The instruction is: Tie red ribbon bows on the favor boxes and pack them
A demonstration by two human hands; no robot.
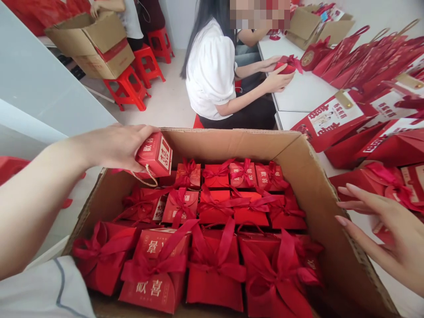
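My left hand (115,143) grips a small red gift box (155,152) with white printing and a gold cord handle, tilted at the far left corner of a large cardboard carton (225,137). Rows of red gift boxes (212,282) tied with crimson ribbon bows fill much of the carton. Over the carton's right side, my right hand (380,229) has its fingers stretched and apart, holding nothing. Close beyond its fingertips lie red ribboned boxes (361,183) on the white table.
A person in a white top (212,70) sits beyond the carton, handling a red box (285,68). Red gift bags (334,117) crowd the white table (294,95) at right. Another carton (99,48) rests on red stools (129,90) at upper left, beside another person's arm.
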